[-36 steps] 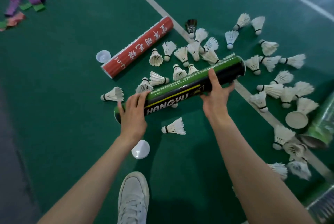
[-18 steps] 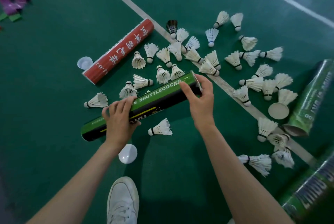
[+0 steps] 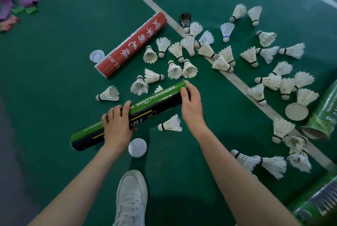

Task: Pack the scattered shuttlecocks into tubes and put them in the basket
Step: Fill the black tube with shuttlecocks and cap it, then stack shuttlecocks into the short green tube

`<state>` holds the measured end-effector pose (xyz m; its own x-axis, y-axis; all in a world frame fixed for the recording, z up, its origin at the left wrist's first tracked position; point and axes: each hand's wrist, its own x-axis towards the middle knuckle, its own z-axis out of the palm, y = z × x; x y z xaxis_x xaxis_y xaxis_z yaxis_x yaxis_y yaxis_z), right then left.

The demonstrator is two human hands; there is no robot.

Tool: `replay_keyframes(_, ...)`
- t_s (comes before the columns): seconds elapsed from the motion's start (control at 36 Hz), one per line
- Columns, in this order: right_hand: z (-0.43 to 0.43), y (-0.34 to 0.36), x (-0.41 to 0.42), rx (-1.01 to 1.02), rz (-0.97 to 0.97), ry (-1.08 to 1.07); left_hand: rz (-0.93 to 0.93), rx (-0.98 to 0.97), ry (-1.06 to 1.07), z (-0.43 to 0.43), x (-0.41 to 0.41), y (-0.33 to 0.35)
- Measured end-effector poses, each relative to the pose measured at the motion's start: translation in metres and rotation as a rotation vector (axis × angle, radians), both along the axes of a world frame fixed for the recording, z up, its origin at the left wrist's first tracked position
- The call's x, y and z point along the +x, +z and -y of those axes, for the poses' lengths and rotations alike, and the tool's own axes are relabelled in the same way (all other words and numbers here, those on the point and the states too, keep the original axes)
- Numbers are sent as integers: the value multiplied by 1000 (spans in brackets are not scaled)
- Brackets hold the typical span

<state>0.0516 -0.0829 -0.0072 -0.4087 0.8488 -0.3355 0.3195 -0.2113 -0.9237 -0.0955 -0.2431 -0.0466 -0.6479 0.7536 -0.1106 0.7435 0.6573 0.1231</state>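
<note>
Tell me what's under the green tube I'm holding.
A white shuttlecock peeks out from behind the green tube, partly covered. The right hand blocks the open end, so the inside is hidden.

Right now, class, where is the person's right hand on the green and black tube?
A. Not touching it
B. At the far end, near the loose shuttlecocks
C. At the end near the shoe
B: the right hand grips the far end of the green and black tube, while the left hand holds its middle.

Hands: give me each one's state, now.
Left hand: closed around the middle of the green tube.
Right hand: gripping the same tube's far end.
</note>
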Motion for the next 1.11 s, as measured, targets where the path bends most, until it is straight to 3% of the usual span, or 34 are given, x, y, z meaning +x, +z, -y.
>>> replay_keyframes(0.11, 9, -16, -16, -91, 136, 234, 55, -47, 161, 21, -13, 5)
replay_keyframes(0.25, 24, -56, -16, 199, 545, 537, 109, -15, 375, 42, -38, 13)
replay_keyframes(0.36, 33, -75, -10, 316, 749, 698, 233, 82, 608, 51, -55, 11)
replay_keyframes(0.5, 39, -77, -12, 424, 826, 877, 333, 105, 753, 50, -71, 0)
replay_keyframes(0.64, 38, -80, -11, 439, 797, 785, 445, 172, 896, 43, -88, -7)
replay_keyframes(0.78, 39, -81, -12, 511, 826, 775, 521, 111, 814, 40, -93, -11)
replay_keyframes(0.89, 38, -81, -11, 574, 859, 772, 591, 184, 782, 41, -84, -15)
replay_keyframes(1.11, 32, -77, -5, 576, 869, 754, 213, 49, 428, 31, -56, -17)
